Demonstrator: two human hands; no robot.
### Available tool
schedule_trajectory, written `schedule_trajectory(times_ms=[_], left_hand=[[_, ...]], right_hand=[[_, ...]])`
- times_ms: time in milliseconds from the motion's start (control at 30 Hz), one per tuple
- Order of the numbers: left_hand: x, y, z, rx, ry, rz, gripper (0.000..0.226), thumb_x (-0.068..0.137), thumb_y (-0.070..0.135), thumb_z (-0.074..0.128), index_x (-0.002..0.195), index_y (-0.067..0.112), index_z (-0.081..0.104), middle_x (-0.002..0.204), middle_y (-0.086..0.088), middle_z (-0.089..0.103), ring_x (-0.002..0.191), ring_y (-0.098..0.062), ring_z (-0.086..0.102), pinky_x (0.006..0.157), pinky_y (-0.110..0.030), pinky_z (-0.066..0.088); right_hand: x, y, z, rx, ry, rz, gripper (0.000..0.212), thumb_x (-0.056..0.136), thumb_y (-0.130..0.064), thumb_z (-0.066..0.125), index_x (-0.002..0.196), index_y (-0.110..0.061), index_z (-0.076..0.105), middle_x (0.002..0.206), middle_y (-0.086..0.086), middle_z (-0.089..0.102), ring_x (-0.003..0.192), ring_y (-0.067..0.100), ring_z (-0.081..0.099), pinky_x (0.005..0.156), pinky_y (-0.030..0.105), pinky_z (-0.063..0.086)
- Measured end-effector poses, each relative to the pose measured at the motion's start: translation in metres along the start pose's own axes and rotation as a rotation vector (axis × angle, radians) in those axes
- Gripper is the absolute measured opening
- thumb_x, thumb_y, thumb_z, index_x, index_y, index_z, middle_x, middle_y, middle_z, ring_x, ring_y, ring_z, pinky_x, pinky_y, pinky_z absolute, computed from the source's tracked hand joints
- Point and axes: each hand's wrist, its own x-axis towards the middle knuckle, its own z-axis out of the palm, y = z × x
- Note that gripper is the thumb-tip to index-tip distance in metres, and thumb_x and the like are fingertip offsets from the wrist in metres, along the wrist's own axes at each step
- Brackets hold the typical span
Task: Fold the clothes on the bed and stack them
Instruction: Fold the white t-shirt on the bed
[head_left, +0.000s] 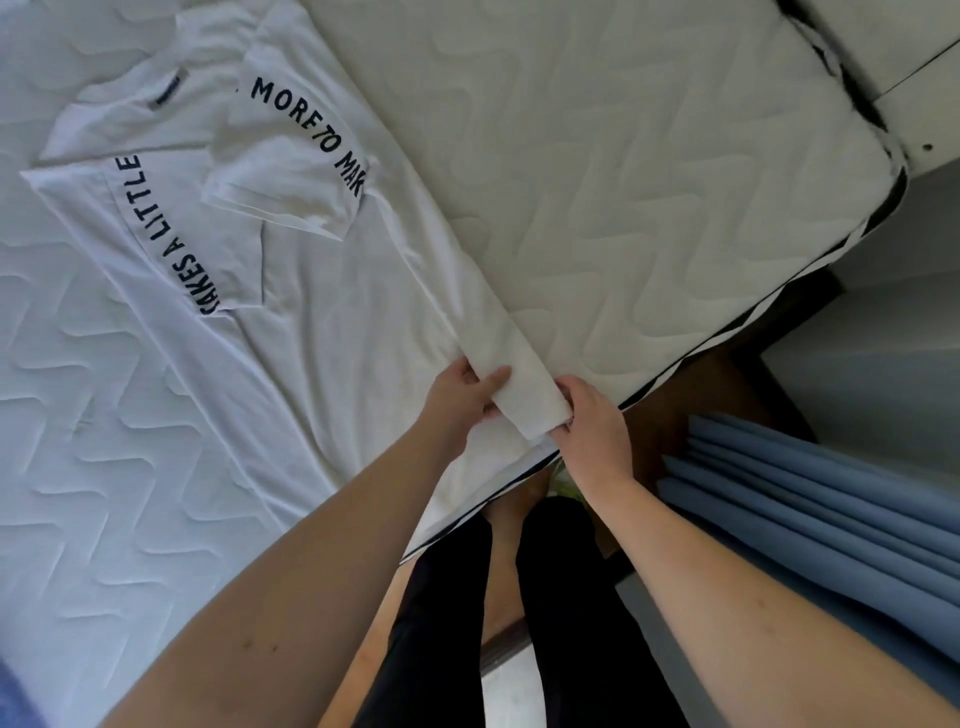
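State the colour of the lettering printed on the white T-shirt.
Dark navy, nearly black, lettering on the white cotton T-shirt; head view.

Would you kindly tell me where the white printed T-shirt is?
The white printed T-shirt lies on the quilted mattress, centre-left in the head view, its hem held by both hands.

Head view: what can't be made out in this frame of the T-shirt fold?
- T-shirt print: the folded-in sleeves and sides cover part of the lettering.
- Neck label: blurred, too small to read.
- Hem end: left hand and right hand each have a grip on it and cover its corners.
- Other clothes or a stack: none inside the frame's edges on the mattress.
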Motion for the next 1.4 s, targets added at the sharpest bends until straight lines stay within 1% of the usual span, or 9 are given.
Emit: schedule_trajectory(times_ms=[133, 200, 333, 600, 867, 1000, 1100, 1300, 1400], left_hand=[[-0.013, -0.026, 0.003, 0.234, 0.120, 0.012, 0.020, 0.092, 0.017, 0.066, 0.111, 0.012, 0.065, 0.099, -0.005, 0.072, 0.087, -0.022, 0.071, 0.075, -0.037, 0.061], [-0.019, -0.038, 0.004, 0.277, 0.192, 0.033, 0.010, 0.093, 0.022, 0.065, 0.098, 0.013, 0.066, 0.085, -0.005, 0.072, 0.072, -0.019, 0.072, 0.063, -0.034, 0.061], [-0.029, -0.057, 0.009, 0.425, 0.210, 0.071, 0.021, 0.090, 0.026, 0.067, 0.081, 0.009, 0.059, 0.064, -0.007, 0.070, 0.052, -0.015, 0.066, 0.047, -0.026, 0.050], [-0.028, -0.058, 0.012, 0.655, 0.185, 0.078, 0.022, 0.091, 0.027, 0.064, 0.088, 0.007, 0.057, 0.061, 0.000, 0.069, 0.048, -0.013, 0.064, 0.059, -0.027, 0.052], [-0.036, -0.063, 0.008, 0.600, 0.177, 0.101, 0.013, 0.091, 0.022, 0.064, 0.087, 0.009, 0.063, 0.057, 0.002, 0.066, 0.042, -0.008, 0.059, 0.053, -0.019, 0.051], [-0.039, -0.064, 0.006, 0.535, 0.151, 0.081, 0.011, 0.092, 0.020, 0.064, 0.083, 0.013, 0.062, 0.055, 0.001, 0.063, 0.038, -0.006, 0.055, 0.049, -0.015, 0.047], [-0.042, -0.066, 0.002, 0.489, 0.129, 0.081, 0.010, 0.093, 0.018, 0.063, 0.086, 0.012, 0.062, 0.055, 0.001, 0.062, 0.038, -0.006, 0.054, 0.049, -0.015, 0.047], [-0.049, -0.068, -0.007, 0.484, 0.140, 0.096, 0.013, 0.093, 0.018, 0.063, 0.087, 0.008, 0.060, 0.056, -0.001, 0.061, 0.039, -0.008, 0.053, 0.049, -0.016, 0.047], [-0.052, -0.069, -0.014, 0.513, 0.146, 0.099, 0.015, 0.094, 0.018, 0.063, 0.089, 0.005, 0.060, 0.057, -0.003, 0.062, 0.038, -0.007, 0.052, 0.048, -0.015, 0.046]], right_hand=[[-0.001, 0.007, -0.001, -0.070, -0.049, -0.028, 0.040, 0.081, -0.010, 0.068, 0.119, -0.015, 0.058, 0.112, 0.006, 0.061, 0.099, 0.029, 0.058, 0.085, 0.040, 0.047], [-0.005, 0.011, -0.001, -0.057, -0.036, 0.007, 0.029, 0.085, -0.010, 0.063, 0.114, -0.016, 0.059, 0.110, 0.006, 0.061, 0.095, 0.031, 0.059, 0.079, 0.040, 0.047], [-0.009, 0.017, -0.003, -0.060, 0.015, 0.200, 0.006, 0.091, -0.029, 0.059, 0.093, -0.023, 0.056, 0.093, 0.000, 0.066, 0.084, 0.028, 0.061, 0.063, 0.032, 0.039], [-0.014, 0.017, -0.006, -0.067, -0.009, 0.290, 0.011, 0.096, -0.031, 0.056, 0.095, -0.021, 0.057, 0.093, 0.003, 0.067, 0.086, 0.030, 0.062, 0.067, 0.034, 0.043], [-0.030, 0.005, 0.005, 0.429, 0.058, 0.595, 0.012, 0.092, -0.032, 0.055, 0.084, -0.025, 0.061, 0.073, -0.005, 0.071, 0.056, 0.010, 0.068, 0.073, 0.038, 0.058], [-0.037, -0.001, 0.009, 0.679, -0.082, 0.668, 0.034, 0.097, -0.043, 0.044, 0.093, -0.020, 0.068, 0.080, -0.004, 0.075, 0.065, 0.011, 0.070, 0.061, 0.032, 0.048], [-0.038, -0.008, 0.013, 0.781, -0.158, 0.643, 0.029, 0.095, -0.048, 0.054, 0.098, -0.022, 0.068, 0.089, -0.007, 0.075, 0.072, 0.007, 0.071, 0.057, 0.028, 0.042], [-0.030, -0.011, 0.015, 0.877, -0.056, 0.768, 0.028, 0.091, -0.050, 0.059, 0.095, -0.024, 0.067, 0.087, -0.008, 0.071, 0.065, 0.006, 0.065, 0.058, 0.027, 0.039], [-0.025, -0.009, 0.019, 1.061, -0.032, 0.935, 0.027, 0.089, -0.046, 0.064, 0.083, -0.020, 0.066, 0.072, -0.006, 0.065, 0.054, 0.008, 0.050, 0.045, 0.023, 0.034]])
